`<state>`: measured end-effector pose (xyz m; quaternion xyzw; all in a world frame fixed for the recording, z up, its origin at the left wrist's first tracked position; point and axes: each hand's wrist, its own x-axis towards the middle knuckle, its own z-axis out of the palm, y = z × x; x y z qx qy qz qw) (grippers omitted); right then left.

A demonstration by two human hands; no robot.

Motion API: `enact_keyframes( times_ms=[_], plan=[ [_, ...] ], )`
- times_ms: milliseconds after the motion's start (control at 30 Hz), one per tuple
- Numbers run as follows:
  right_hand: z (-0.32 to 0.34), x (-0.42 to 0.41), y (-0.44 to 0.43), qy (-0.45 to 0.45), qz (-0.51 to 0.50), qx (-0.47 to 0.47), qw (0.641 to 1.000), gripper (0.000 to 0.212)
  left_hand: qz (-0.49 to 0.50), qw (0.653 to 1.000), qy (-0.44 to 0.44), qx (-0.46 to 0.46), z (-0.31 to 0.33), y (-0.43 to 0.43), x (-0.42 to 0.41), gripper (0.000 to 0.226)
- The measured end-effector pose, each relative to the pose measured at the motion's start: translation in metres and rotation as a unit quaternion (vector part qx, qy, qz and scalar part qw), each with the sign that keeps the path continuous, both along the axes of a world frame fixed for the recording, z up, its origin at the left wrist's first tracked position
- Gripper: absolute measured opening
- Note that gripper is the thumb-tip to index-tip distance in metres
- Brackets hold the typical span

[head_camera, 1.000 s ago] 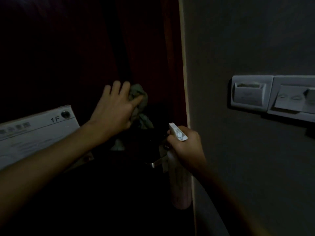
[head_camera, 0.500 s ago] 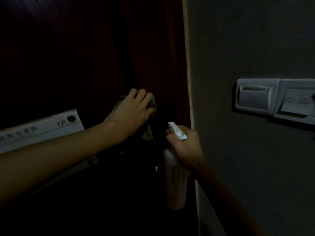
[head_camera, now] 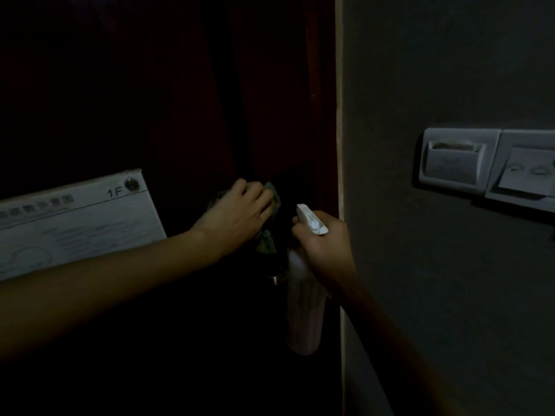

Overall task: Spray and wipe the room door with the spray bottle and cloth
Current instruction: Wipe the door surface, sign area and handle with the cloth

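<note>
The scene is very dim. The left hand (head_camera: 240,214) lies knuckles-up against the dark red door (head_camera: 285,100), its fingers bent over a bunched greenish cloth (head_camera: 266,246) and pressing it to the panel just above the metal door handle (head_camera: 277,278). A bit of the cloth shows past the fingertips and a crumpled fold hangs below the palm. The right hand (head_camera: 327,244) is wrapped around the neck of the spray bottle (head_camera: 304,319), fingers curled toward the trigger side. Whether a finger is squeezing the trigger cannot be told. The bottle hangs roughly upright from this grip, with its white nozzle head sticking out above the knuckles and pointing up and left toward the door. Its pale body reaches down in front of the door's lower part, close to the light door-frame edge (head_camera: 339,115). The 2 hands are near each other but apart, with the cloth's hanging fold between them. On the door to the left, behind the left forearm, is a white sign (head_camera: 78,223) marked "1F", with a round screw head at its upper right corner. To the right of the frame edge is a grey wall (head_camera: 435,295) carrying 2 pale plates side by side: a card holder (head_camera: 453,162) and a switch plate (head_camera: 528,169).
</note>
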<state>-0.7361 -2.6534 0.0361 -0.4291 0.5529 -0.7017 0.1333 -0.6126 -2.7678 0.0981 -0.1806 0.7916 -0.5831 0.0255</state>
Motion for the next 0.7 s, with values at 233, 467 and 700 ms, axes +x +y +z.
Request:
enact_keyframes(
  times_ms=[233,467,700],
  plan=[
    [-0.007,0.001,0.005,0.004,0.020,0.006,1.000,0.013,0.045,0.987,-0.062,0.139,-0.063,0.008,-0.014,0.057],
    [-0.021,-0.008,0.014,-0.014,0.009,0.018,1.000,0.026,0.013,0.987,-0.082,0.136,-0.070,0.005,0.004,0.053],
    [-0.020,-0.011,0.014,-0.019,0.006,0.035,0.999,0.022,0.063,0.995,-0.008,0.076,-0.054,0.006,-0.009,0.063]
  ],
)
